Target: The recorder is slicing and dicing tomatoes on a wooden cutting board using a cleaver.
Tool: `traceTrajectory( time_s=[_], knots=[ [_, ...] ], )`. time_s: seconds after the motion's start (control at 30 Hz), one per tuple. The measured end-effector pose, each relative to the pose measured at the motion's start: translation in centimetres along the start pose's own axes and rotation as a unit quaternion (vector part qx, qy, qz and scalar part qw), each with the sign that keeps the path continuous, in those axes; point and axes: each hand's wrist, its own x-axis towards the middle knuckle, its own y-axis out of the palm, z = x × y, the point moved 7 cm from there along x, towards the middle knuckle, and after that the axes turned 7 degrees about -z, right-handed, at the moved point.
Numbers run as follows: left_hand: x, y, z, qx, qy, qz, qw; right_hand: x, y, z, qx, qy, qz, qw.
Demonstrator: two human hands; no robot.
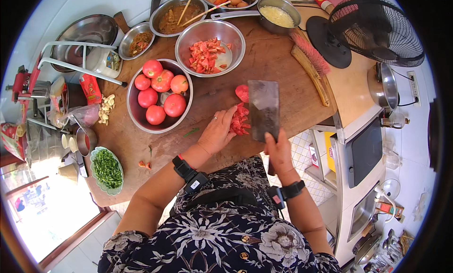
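My right hand [279,154] grips the handle of a cleaver [263,108], whose broad blade lies just right of chopped tomato [240,121] on the wooden tabletop [283,67]. Against the left side of those pieces rests my left hand [220,128], fingers bent over them. Another piece of tomato [242,93] sits above, close to the blade's upper left. To the left, a steel bowl [132,111] holds several whole tomatoes [175,104]. A second steel bowl [240,48] beyond my hands contains cut tomato chunks [205,55].
Chopped greens [107,169] fill a scalloped dish at the lower left, near peeled garlic cloves [106,109]. Bowls of food and a saucepan [278,17] line the far edge. A red-bristled brush [310,65] and a black fan [377,32] stand to the right.
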Motion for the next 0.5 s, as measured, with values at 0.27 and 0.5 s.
traceTrajectory(
  time_s=[0.27, 0.5],
  knots=[
    [1.7, 0.5, -0.6, 0.103, -0.063, 0.071, 0.990, -1.8, -2.9, -5.3, 0.114, 0.196, 0.024, 0.974],
    [1.5, 1.4, -0.4, 0.068, -0.080, 0.091, 0.990, -2.8, 1.3, -3.2, 0.026, 0.135, 0.099, 0.986]
  ],
)
